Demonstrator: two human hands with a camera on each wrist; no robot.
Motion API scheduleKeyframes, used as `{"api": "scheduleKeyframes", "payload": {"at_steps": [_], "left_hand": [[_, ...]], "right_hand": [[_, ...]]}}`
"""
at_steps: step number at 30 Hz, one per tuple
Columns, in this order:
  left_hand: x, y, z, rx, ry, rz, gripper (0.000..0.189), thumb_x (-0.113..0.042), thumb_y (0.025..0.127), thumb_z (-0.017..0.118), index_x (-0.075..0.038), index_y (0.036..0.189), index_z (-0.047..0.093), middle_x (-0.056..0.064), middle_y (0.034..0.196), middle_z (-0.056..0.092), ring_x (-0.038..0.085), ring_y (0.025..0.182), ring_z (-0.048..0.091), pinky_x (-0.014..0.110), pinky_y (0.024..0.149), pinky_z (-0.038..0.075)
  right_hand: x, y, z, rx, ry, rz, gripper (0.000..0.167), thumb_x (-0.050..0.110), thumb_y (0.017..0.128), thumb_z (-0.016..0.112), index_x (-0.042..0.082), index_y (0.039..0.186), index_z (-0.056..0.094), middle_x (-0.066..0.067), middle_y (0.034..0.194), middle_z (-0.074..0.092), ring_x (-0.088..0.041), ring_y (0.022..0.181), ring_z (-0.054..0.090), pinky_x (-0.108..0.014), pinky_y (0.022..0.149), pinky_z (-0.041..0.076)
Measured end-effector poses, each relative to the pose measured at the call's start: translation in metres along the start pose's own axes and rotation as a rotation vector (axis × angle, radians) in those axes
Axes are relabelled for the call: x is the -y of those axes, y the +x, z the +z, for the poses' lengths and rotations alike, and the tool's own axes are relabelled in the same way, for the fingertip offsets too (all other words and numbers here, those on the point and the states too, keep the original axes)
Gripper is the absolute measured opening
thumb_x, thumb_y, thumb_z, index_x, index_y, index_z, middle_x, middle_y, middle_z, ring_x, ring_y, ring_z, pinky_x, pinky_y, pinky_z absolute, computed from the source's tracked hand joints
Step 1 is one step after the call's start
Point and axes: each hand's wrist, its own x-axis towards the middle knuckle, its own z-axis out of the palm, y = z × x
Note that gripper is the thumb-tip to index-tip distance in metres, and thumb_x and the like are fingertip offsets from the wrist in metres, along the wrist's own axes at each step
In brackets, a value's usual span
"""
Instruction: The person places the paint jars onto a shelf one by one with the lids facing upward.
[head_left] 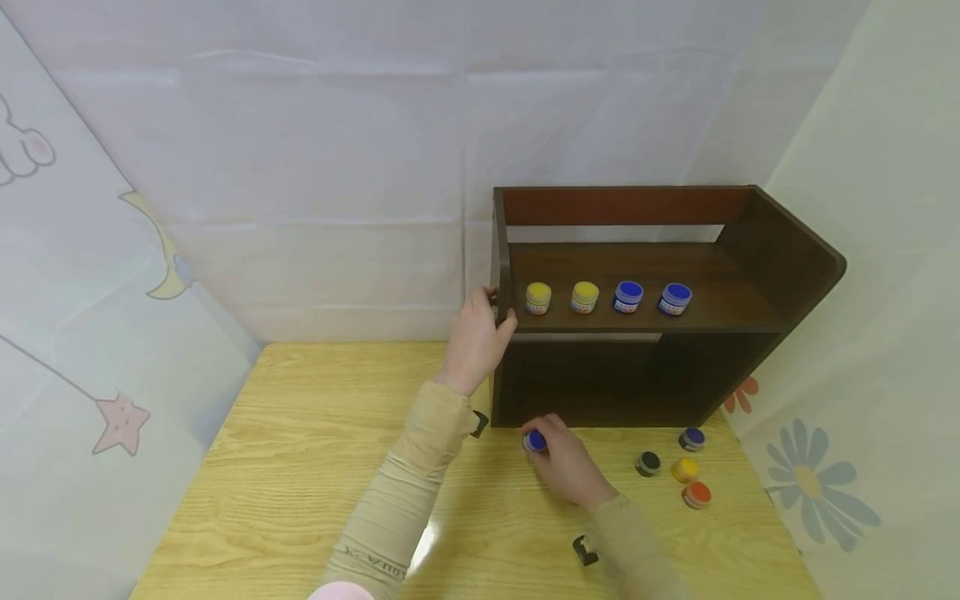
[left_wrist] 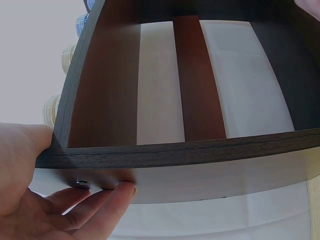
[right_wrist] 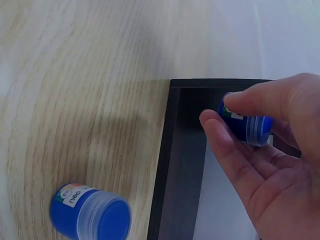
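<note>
A dark brown two-tier shelf (head_left: 645,331) stands against the back wall. My left hand (head_left: 477,337) grips the front edge of its left side panel; in the left wrist view the thumb lies at the inner side and the fingers press the outer face. Just before the lower tier, my right hand (head_left: 566,458) pinches a small blue paint jar (right_wrist: 239,120) between thumb and fingers. On the upper tier sit two yellow paint jars (head_left: 537,298) and two blue paint jars (head_left: 628,297) in a row.
On the wooden table (head_left: 315,450), right of my right hand, stand a blue jar (head_left: 692,439), a dark jar (head_left: 648,464), a yellow jar (head_left: 686,469) and an orange-red jar (head_left: 697,495). Printed cloth walls (head_left: 840,400) border the table.
</note>
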Motion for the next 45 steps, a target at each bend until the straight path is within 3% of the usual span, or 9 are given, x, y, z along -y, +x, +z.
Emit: {"api": "scheduleKeyframes", "payload": {"at_steps": [9, 17, 25, 30, 38, 45], "left_hand": [[-0.001, 0.000, 0.000, -0.004, -0.004, -0.004, 0.040, -0.018, 0.100, 0.062, 0.007, 0.129, 0.052, 0.020, 0.115, 0.063, 0.031, 0.094, 0.068, 0.036, 0.074, 0.060], [0.000, -0.001, 0.000, -0.011, -0.012, -0.010, 0.041, -0.019, 0.100, 0.063, 0.007, 0.129, 0.052, 0.020, 0.114, 0.063, 0.031, 0.094, 0.068, 0.037, 0.074, 0.060], [0.000, -0.001, 0.001, -0.018, -0.008, 0.001, 0.040, -0.018, 0.100, 0.063, 0.008, 0.129, 0.052, 0.021, 0.114, 0.063, 0.032, 0.094, 0.069, 0.036, 0.075, 0.060], [0.000, -0.001, 0.001, -0.025, 0.005, 0.005, 0.040, -0.019, 0.099, 0.063, 0.007, 0.128, 0.053, 0.020, 0.114, 0.064, 0.031, 0.092, 0.069, 0.037, 0.074, 0.060], [0.001, -0.001, 0.002, -0.030, 0.010, 0.017, 0.039, -0.018, 0.099, 0.063, 0.007, 0.127, 0.053, 0.020, 0.113, 0.064, 0.030, 0.090, 0.069, 0.034, 0.071, 0.061], [0.001, 0.000, 0.002, -0.025, 0.003, 0.011, 0.039, -0.018, 0.099, 0.063, 0.007, 0.128, 0.053, 0.019, 0.114, 0.064, 0.030, 0.091, 0.069, 0.035, 0.072, 0.060]], "right_hand": [[0.004, 0.002, -0.006, -0.065, 0.045, -0.001, 0.027, -0.003, 0.088, 0.075, 0.008, 0.112, 0.067, -0.005, 0.113, 0.057, -0.026, 0.108, 0.063, -0.041, 0.090, 0.055], [0.008, 0.002, -0.016, -0.146, 0.046, -0.018, 0.022, 0.002, 0.086, 0.078, 0.009, 0.105, 0.069, -0.003, 0.108, 0.058, -0.021, 0.094, 0.063, -0.036, 0.076, 0.057], [0.009, 0.002, -0.023, -0.183, 0.059, -0.014, 0.034, -0.001, 0.084, 0.080, 0.003, 0.114, 0.064, -0.008, 0.110, 0.062, -0.019, 0.088, 0.065, -0.032, 0.071, 0.057], [0.011, 0.002, -0.030, -0.199, 0.073, -0.022, 0.032, -0.002, 0.084, 0.078, 0.004, 0.111, 0.063, -0.007, 0.107, 0.061, -0.014, 0.077, 0.062, -0.027, 0.065, 0.056], [0.010, 0.003, -0.041, -0.251, 0.040, -0.059, 0.031, 0.000, 0.086, 0.078, 0.009, 0.113, 0.065, -0.005, 0.113, 0.058, -0.017, 0.087, 0.063, -0.033, 0.072, 0.057], [0.014, 0.003, -0.047, -0.266, 0.044, -0.034, 0.038, 0.001, 0.086, 0.079, 0.006, 0.121, 0.063, -0.007, 0.114, 0.059, -0.018, 0.089, 0.063, -0.035, 0.075, 0.058]]}}
